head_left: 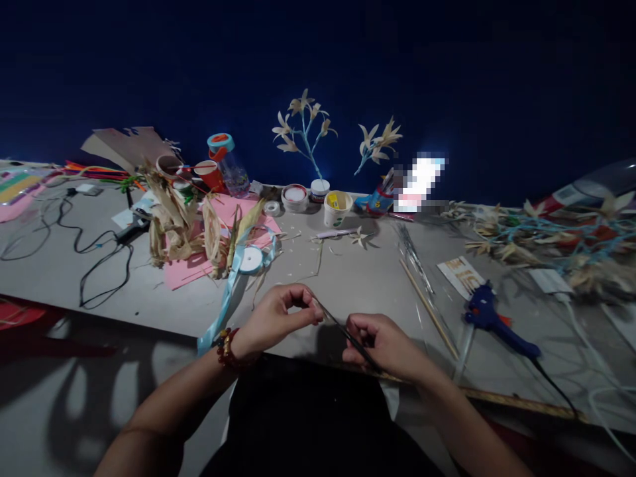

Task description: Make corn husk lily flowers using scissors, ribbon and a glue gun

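Note:
My right hand (pixel 380 341) is closed around a slim dark stick-like tool (pixel 355 344), perhaps a brush, which slants up and left. At its far end, my left hand (pixel 285 315) pinches thumb against fingers; whatever lies in that pinch is too small to make out. Both hands are above the table's front edge. Left of them, a light blue ribbon (pixel 226 305) trails off its spool (pixel 251 260) and over the edge. A pale husk flower (pixel 362 236) and a pen (pixel 334 234) lie beyond the hands.
A blue glue gun (pixel 497 321) with its cord lies at right, beside thin wires (pixel 415 255) and a wooden stick (pixel 430 310). Dried husks (pixel 173 222) rest on pink paper (pixel 186 270) at left. Along the wall stand a white cup (pixel 338 209), jars and a bottle (pixel 233 171).

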### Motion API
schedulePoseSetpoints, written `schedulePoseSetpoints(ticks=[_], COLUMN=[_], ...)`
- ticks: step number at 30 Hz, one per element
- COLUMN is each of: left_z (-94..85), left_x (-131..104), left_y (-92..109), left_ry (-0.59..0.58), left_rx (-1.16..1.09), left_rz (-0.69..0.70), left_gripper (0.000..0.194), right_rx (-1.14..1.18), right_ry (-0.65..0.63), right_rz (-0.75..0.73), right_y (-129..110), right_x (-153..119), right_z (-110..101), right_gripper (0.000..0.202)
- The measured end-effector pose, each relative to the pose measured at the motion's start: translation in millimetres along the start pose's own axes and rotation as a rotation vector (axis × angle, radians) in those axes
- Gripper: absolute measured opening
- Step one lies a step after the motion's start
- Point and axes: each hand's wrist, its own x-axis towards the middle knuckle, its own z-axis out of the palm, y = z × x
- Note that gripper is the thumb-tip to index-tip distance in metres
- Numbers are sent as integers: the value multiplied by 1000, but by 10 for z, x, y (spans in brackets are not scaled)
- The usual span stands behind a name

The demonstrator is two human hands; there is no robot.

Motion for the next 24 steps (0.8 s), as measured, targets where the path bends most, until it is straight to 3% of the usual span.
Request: schedulePoseSetpoints(ticks=[9, 12, 15, 17, 20, 24], left_z=[-2, 8, 35, 59, 98, 156], left_x=[20, 20, 12, 7, 11, 38], left_y=[-47, -98, -152, -188, -248, -314], left_ry=[-9, -4, 27, 55, 75, 80], left_rx=[-82, -151, -230, -267, -296, -336], left_rz=[-13, -18, -29, -24, -8, 1], left_gripper=[18, 18, 18, 17, 17, 16], right_rx=[28, -9, -407, -721, -1029, -1180], right_ry=[12, 105, 326, 437, 498, 474], right_rz=[24, 31, 31, 108, 224, 123], right_y=[26, 55, 128, 198, 297, 339], right_x=[35, 75, 107, 108, 82, 54], right_z=[2, -18, -70, -102, -133, -187], right_gripper=[50, 49, 31, 15, 15, 15])
